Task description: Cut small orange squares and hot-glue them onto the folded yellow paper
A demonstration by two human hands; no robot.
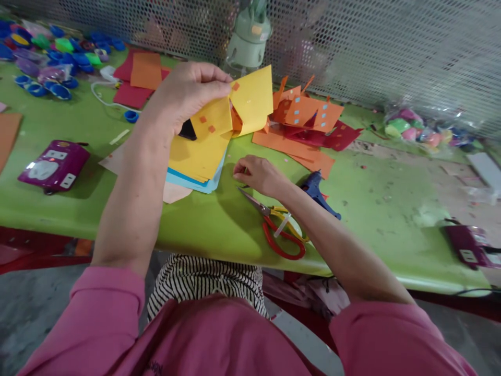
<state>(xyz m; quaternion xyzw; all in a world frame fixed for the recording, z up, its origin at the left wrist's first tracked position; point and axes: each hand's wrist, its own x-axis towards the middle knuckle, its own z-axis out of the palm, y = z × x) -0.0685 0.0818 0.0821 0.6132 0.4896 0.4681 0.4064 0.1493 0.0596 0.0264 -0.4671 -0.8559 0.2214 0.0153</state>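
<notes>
My left hand (191, 91) is closed on the edge of a yellow paper piece (252, 102), folded and dotted with small orange squares, raised above the table. My right hand (260, 175) is low over the green tabletop with its fingertips pinched together; what they hold, if anything, I cannot make out. Just below it lie scissors (270, 211) with one red and one yellow handle loop. A dark blue glue gun (319, 190) rests beyond my right forearm. Under my left hand is a stack of yellow sheets (191, 159), with blue sheets (211, 183) beneath.
Orange paper pieces with blue squares (303, 112) stand behind my right hand. A purple power socket box (55, 164) sits left, another (472, 243) far right. A pale green bottle (248, 42) stands by the perforated metal screen (371, 47). Colourful small items (52, 57) lie back left.
</notes>
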